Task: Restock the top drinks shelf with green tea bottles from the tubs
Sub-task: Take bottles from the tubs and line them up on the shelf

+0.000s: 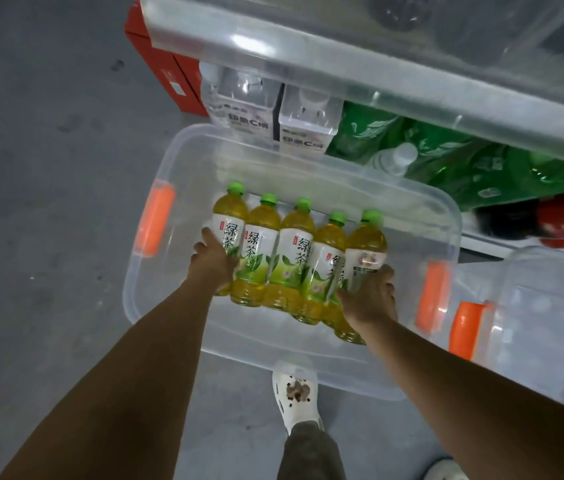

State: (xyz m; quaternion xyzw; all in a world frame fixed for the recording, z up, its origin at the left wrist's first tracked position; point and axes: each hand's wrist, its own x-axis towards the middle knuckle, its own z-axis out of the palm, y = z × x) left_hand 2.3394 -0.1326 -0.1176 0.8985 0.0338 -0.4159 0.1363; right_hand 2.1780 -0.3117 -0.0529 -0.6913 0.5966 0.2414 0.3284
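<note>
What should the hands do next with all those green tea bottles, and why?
Probably lift the row straight up, out of the clear plastic tub with orange handles. The left hand and right hand already squeeze the five green-capped green tea bottles from both ends, so the bottles look gathered and ready to go up to the shelf.

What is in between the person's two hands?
In the head view, a row of five green tea bottles sits squeezed between the left hand and the right hand, held over the clear tub.

clear tub open above, shelf edge overhanging its far side
</note>
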